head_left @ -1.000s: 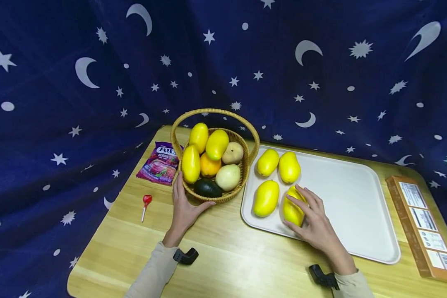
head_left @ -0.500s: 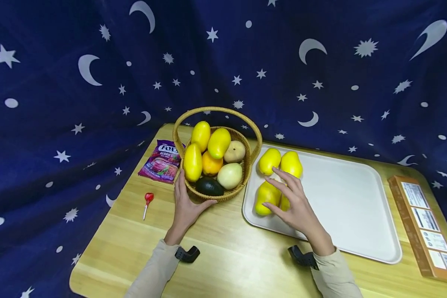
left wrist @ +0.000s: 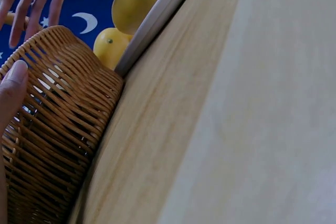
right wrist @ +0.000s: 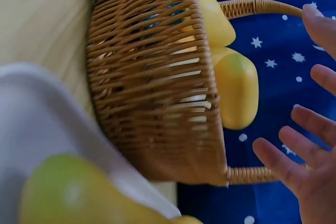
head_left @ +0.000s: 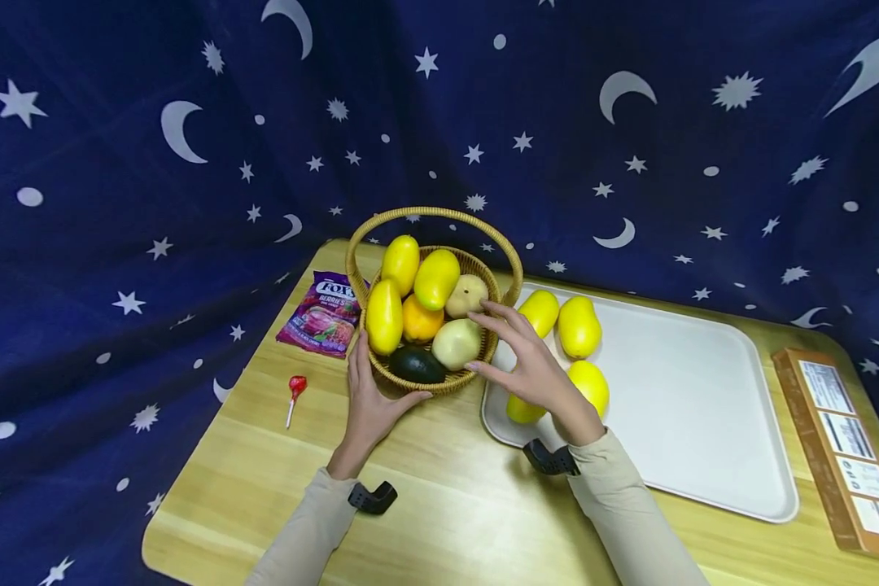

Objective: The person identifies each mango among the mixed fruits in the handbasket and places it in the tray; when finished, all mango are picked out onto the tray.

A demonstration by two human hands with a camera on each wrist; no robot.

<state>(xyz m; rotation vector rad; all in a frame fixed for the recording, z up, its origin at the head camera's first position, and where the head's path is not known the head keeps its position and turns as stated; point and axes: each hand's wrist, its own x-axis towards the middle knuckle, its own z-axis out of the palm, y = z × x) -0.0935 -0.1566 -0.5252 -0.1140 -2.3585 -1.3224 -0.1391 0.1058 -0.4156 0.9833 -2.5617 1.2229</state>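
"Checking the basket (right wrist: 152, 87) first: what's inside?"

"Three yellow mangoes (head_left: 384, 317), with an orange fruit (head_left: 421, 320), two pale fruits (head_left: 452, 346) and a dark avocado (head_left: 418, 365)."

"Hands?"

"Left hand (head_left: 369, 413) on the basket's near-left wall, fingers and thumb apart. Right hand (head_left: 533, 368) above its right rim, fingers spread, holding nothing."

"Progress?"

"Judged partway: three mangoes in; four more mangoes (head_left: 579, 327) outstanding on the tray (head_left: 688, 407) just right of the basket. Left of it, candy bag (head_left: 322, 316) and lollipop (head_left: 297, 386); far to its right, a box (head_left: 840, 452)."
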